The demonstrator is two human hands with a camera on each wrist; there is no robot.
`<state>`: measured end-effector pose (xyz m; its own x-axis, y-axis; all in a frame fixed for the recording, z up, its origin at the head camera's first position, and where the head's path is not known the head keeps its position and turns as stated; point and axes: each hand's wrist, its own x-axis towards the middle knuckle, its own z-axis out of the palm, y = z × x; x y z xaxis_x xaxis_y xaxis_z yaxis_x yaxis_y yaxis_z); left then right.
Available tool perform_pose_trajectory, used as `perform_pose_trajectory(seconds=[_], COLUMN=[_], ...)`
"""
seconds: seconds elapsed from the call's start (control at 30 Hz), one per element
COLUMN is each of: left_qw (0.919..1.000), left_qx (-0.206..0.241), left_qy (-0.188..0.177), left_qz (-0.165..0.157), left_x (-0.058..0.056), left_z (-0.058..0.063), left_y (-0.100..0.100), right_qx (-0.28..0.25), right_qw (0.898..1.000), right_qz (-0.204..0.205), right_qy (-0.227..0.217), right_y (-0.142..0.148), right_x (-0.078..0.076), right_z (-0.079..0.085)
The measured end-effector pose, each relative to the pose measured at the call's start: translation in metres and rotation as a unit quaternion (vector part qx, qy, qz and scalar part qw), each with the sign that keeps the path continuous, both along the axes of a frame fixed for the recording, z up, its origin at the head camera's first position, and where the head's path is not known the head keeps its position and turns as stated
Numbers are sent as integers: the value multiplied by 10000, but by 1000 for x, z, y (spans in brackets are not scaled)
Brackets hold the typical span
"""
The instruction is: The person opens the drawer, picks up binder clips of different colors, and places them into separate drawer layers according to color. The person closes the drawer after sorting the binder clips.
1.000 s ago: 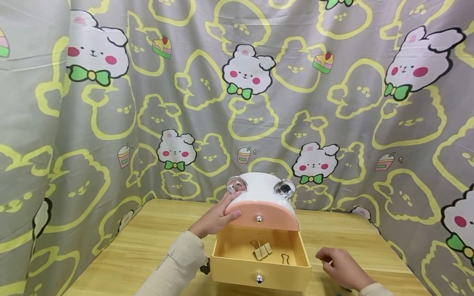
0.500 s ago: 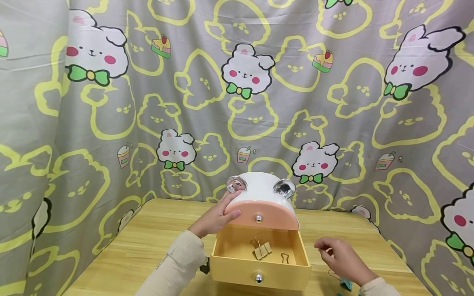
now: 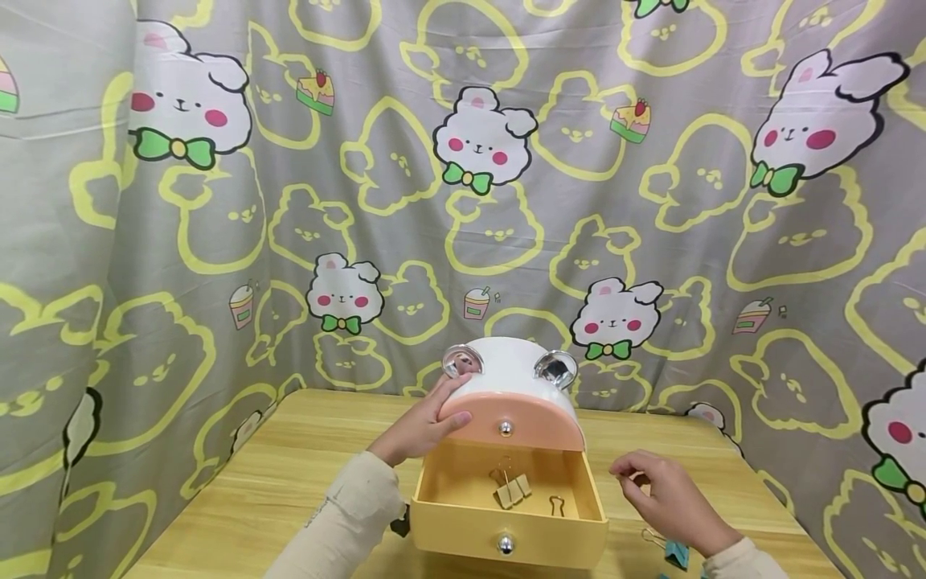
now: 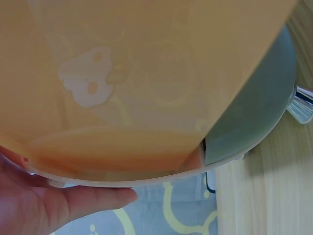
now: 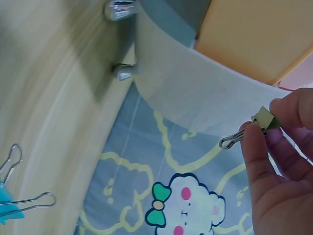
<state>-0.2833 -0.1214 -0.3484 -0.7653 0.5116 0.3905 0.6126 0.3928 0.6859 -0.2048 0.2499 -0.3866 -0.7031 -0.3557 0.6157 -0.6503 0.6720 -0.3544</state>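
A frog-like storage box (image 3: 506,366) with a white rounded top stands on the table. My left hand (image 3: 427,422) grips its upper left edge, thumb across the pink upper drawer (image 3: 535,418) and fingers over the top; in the left wrist view that thumb lies straight. Below, the yellow lower drawer (image 3: 463,527) is pulled out, holding pale yellow binder clips (image 3: 514,490) and a wire clip handle (image 3: 556,505). To the drawer's right, my right hand (image 3: 665,494) pinches a small olive-yellow binder clip (image 5: 265,120) between thumb and fingers, its wire handles pointing out.
Blue binder clips (image 3: 677,553) lie on the wooden table (image 3: 325,418) beneath my right forearm. Something dark (image 3: 400,523) sticks out by the drawer's left side. A patterned grey curtain (image 3: 405,233) hangs behind and at both sides.
My right hand has risen and shifted slightly left toward the lower drawer, uncovering the blue clips beneath it. The left hand, the box and the clips in the drawer have stayed still.
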Motion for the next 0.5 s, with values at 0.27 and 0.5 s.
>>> perform_pose_trajectory(seconds=[0.27, 0.5], left_qw=[10000, 10000], left_qx=[48, 34], left_qy=[54, -45], left_qz=[-24, 17], left_x=[0, -1], left_z=[-2, -1], left_y=[0, 0], right_qx=[-95, -100], right_qw=[9993, 9987], right_qz=[-64, -18], right_qy=[357, 508], right_y=[-8, -13], right_x=[3, 6], right_z=[9, 15])
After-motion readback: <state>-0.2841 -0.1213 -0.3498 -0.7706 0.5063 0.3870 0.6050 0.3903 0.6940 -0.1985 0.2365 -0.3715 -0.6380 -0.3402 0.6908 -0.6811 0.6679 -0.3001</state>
